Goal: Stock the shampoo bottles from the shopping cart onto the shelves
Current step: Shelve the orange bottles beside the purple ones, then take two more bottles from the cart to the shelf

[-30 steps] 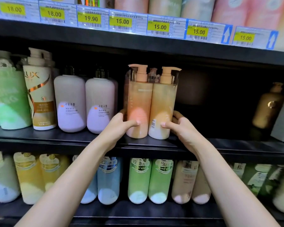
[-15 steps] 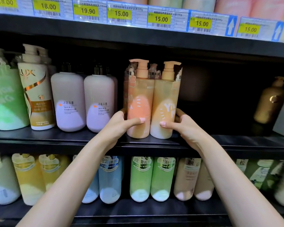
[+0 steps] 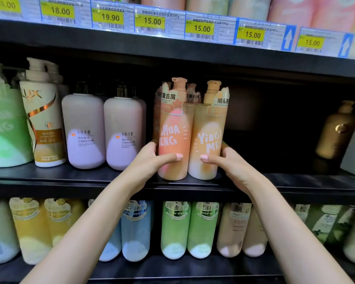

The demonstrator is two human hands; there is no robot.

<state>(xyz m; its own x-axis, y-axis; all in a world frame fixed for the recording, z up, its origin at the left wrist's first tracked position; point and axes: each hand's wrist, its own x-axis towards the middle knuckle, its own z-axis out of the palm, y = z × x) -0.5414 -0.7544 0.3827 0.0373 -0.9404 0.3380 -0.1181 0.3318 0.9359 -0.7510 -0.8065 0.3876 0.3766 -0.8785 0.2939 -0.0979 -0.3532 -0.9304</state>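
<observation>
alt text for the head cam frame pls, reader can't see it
Two hands steady a pair of pump bottles standing side by side on the middle shelf: the left hand grips the peach bottle, the right hand the yellow-orange bottle. Lilac bottles stand to their left; price tags line the shelf above.

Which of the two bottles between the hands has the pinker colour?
The coral-pink pump bottle, held by the left hand. The pale orange-yellow pump bottle touching it, in the right hand, fades to cream at its base.

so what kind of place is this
Most likely a shop's hair-care aisle: yellow price tags along the shelf edge, and rows of pump bottles such as the peach bottle and lilac bottle.
</observation>
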